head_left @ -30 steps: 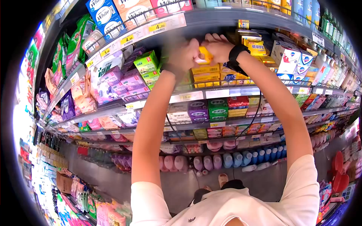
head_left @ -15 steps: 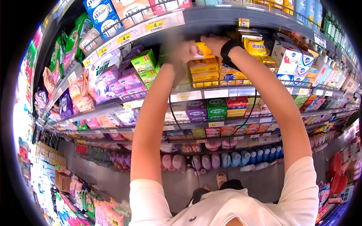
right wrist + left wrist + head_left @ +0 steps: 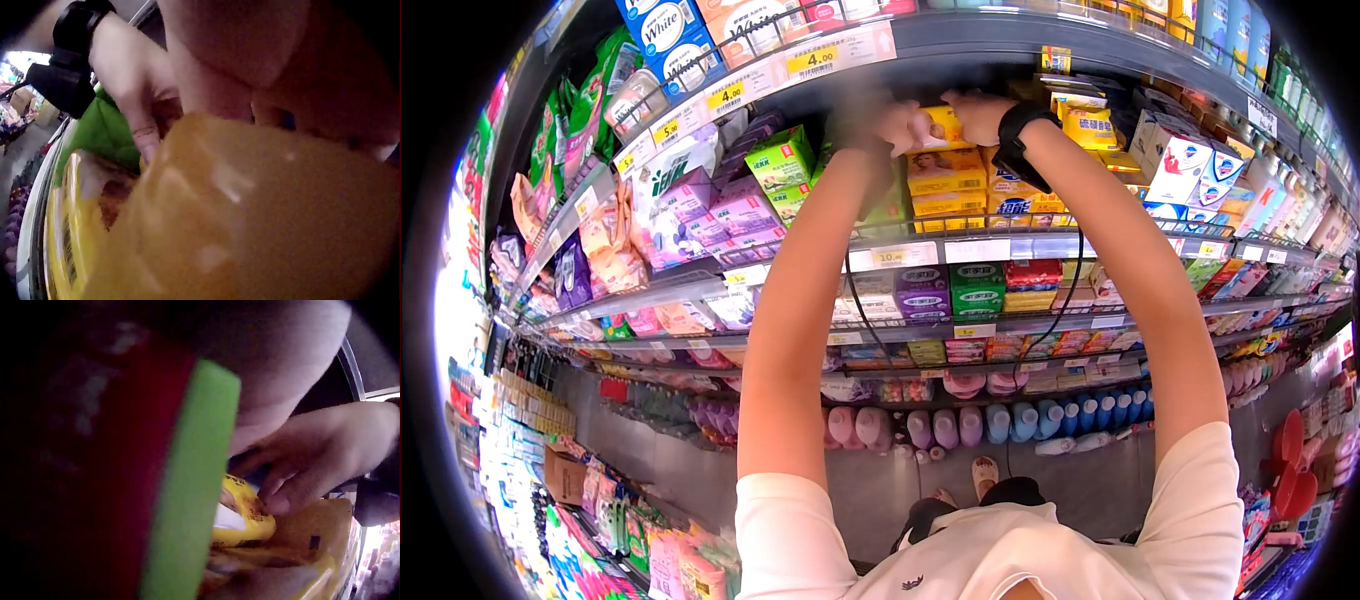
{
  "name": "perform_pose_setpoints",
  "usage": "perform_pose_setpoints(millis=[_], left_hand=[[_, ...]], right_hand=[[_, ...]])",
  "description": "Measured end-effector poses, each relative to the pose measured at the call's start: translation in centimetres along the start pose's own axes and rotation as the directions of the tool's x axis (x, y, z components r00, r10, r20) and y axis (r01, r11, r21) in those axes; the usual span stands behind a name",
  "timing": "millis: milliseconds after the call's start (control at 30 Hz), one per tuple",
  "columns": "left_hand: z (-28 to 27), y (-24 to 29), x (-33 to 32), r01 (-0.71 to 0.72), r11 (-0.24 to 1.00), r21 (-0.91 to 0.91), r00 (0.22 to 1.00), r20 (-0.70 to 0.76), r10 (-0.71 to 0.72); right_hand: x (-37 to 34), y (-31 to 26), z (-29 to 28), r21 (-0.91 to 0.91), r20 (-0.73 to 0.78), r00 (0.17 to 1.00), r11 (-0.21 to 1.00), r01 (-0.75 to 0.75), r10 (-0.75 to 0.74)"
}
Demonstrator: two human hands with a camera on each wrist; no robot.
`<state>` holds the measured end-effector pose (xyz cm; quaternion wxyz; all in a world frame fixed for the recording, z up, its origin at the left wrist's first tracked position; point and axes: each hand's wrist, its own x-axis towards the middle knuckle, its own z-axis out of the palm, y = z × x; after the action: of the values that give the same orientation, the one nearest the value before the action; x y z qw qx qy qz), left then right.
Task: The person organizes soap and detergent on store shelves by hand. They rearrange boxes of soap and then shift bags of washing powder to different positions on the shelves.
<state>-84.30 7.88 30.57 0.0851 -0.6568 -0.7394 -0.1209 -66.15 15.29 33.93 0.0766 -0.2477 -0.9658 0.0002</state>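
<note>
A small yellow soap packet (image 3: 941, 127) lies between both hands, just over a stack of larger yellow soap packs (image 3: 945, 180) on the shelf. My left hand (image 3: 895, 128) grips its left end, partly blurred in the head view; its thumb shows in the right wrist view. From the other end, my right hand (image 3: 983, 120) holds the packet with its thumb (image 3: 279, 503) against the wrapper and the other fingers mostly hidden behind. A large yellow pack (image 3: 250, 206) fills the front of the right wrist view.
Green boxes (image 3: 780, 160) and purple packs (image 3: 745, 210) stand left of the stack. To the right are yellow soap boxes (image 3: 1088, 125) and white boxes (image 3: 1182, 165). A wire rail and price strip (image 3: 975, 248) edge the shelf; another shelf (image 3: 960, 50) overhangs the hands.
The yellow packet, earlier tilted between the hands with a white part showing, now lies flatter over the stack. Both hands have stayed close around it, and the head view has shifted slightly.
</note>
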Motion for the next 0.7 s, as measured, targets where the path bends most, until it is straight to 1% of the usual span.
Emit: perform_pose_setpoints(millis=[67, 167, 267, 367, 400, 467, 500, 533, 567, 633, 667, 700], left_hand=[[0.0, -0.1, 0.3, 0.047, 0.997, -0.062, 0.997, 0.066, -0.043], [0.4, -0.7, 0.4, 0.01, 0.984, -0.176, 0.998, 0.055, 0.0], [-1.0, 0.8, -1.0, -0.036, 0.993, -0.111, 0.999, 0.013, 0.038], [0.2, -0.7, 0.2, -0.061, 0.997, -0.046, 0.998, -0.036, 0.059], [0.1, -0.7, 0.4, -0.044, 0.997, -0.068, 0.999, 0.022, 0.045], [-0.2, -0.8, 0.7, -0.005, 0.994, -0.109, 0.99, 0.138, 0.02], [-0.4, -0.5, 0.6, 0.018, 0.993, -0.114, 0.988, 0.151, -0.001], [-0.7, 0.0, 0.2, 0.041, 0.992, -0.12, 0.986, 0.165, -0.021], [-1.1, 0.5, -0.1, 0.065, 0.99, -0.124, 0.983, 0.178, -0.042], [-1.7, 1.4, -1.0, 0.059, 0.991, -0.124, 0.988, 0.152, -0.04], [-2.0, 1.7, -1.2, 0.056, 0.991, -0.122, 0.99, 0.139, -0.039], [-1.8, 1.6, -1.2, 0.049, 0.986, -0.157, 0.99, 0.14, -0.027]], right_hand=[[-0.5, 0.0, -0.3, 0.031, -0.077, 0.997, 0.999, 0.01, -0.008], [-2.0, -0.7, -0.7, 0.073, -0.155, 0.988, 0.997, 0.015, -0.003], [-3.5, -1.2, -1.7, 0.062, -0.197, 0.98, 0.997, 0.043, -0.03], [-4.6, -1.4, -1.6, 0.014, -0.246, 0.968, 0.998, 0.063, -0.058], [-5.0, -1.5, -1.5, -0.003, -0.265, 0.962, 0.998, 0.066, -0.064], [-6.5, -1.9, -1.4, -0.097, -0.234, 0.946, 0.973, 0.207, -0.225], [-7.4, -2.1, -1.2, -0.142, -0.212, 0.929, 0.95, 0.277, -0.302], [-8.0, -2.1, -0.1, -0.107, -0.247, 0.904, 0.937, 0.333, -0.35], [-8.6, -2.2, 0.8, -0.231, -0.159, 0.919, 0.918, 0.321, -0.362], [-10.3, -2.6, 2.1, -0.199, -0.2, 0.885, 0.902, 0.383, -0.42], [-10.7, -2.7, 2.8, -0.204, -0.241, 0.873, 0.901, 0.382, -0.424], [-11.0, -2.8, 3.6, -0.208, -0.279, 0.86, 0.901, 0.38, -0.427]])
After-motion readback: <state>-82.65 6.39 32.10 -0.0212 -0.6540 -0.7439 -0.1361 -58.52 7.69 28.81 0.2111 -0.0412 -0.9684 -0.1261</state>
